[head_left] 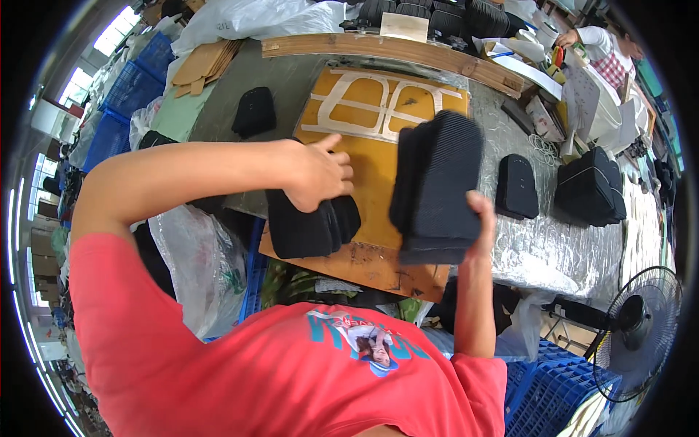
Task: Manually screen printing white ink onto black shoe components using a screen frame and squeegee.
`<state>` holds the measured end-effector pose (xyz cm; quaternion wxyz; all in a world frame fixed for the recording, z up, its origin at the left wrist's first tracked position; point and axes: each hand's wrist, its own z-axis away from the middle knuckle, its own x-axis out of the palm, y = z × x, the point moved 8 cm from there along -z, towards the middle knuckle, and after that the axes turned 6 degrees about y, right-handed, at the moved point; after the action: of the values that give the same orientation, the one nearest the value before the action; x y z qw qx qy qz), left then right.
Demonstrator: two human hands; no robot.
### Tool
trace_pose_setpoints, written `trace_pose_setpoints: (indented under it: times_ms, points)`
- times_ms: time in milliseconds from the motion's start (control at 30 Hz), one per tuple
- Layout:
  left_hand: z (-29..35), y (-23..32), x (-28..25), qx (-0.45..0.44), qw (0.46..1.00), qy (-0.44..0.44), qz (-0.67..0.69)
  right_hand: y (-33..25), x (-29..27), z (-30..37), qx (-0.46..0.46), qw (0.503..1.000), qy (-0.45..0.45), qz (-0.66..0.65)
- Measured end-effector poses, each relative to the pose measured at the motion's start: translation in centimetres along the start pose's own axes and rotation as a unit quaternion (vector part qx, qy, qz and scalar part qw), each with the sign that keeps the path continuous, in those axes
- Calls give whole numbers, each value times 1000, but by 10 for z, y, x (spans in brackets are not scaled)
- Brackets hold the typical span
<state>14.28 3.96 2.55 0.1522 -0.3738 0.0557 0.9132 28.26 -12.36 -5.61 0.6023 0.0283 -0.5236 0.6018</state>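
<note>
Red shirt [240, 371] fills the bottom of the frame, closest to me, and both bare forearms rise from it toward the table [553, 240]. Left hand [317, 175] sits at centre frame, fingers curled down onto a fanned black stack [309, 226] of flat pads lying on the yellow board [371, 164]; the thumb sticks up and the fingers press the top pad, though I cannot tell whether they pinch it or only rest on it. Right hand [480, 218] is just right of centre, closed around the lower right edge of a thick black bundle [437, 186] of the same pads, held upright and tilted above the board, thumb on the near face.

Pale strap-shaped outlines [378, 102] show on the board's far half. Beyond it, at upper left, one black pad [254, 111] lies alone on the grey table. To the right lie a single pad [517, 186] and a taller black pile [591, 188] on silvery sheeting. A wooden beam [386, 51] crosses the top. Fan [641, 320] at lower right, blue crates [546, 386] beside it. Another person [608, 54] works at the upper right.
</note>
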Motion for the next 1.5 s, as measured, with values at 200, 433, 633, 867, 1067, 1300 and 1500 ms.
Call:
trace_pose_setpoints:
  times_ms: [200,433,633,867,1067,1300,1500]
  points:
    - [-32,14,24,85,989,-48,-112,38,9,10,-108,898,-10,427]
    - [15,-65,-22,45,909,293,294,10,10,22,-201,762,-38,615]
    - [-10,-125,81,-69,636,353,683,1,48,-36,-190,841,-116,494]
    - [-23,-88,94,54,619,301,724,30,53,-39,-100,844,-109,515]
    - [-19,-59,92,112,646,250,712,52,38,-5,42,927,-69,366]
    - [23,-89,109,8,473,426,771,12,63,-4,-208,814,-74,537]
    - [49,-47,118,-10,454,500,737,2,85,14,-296,671,-87,674]
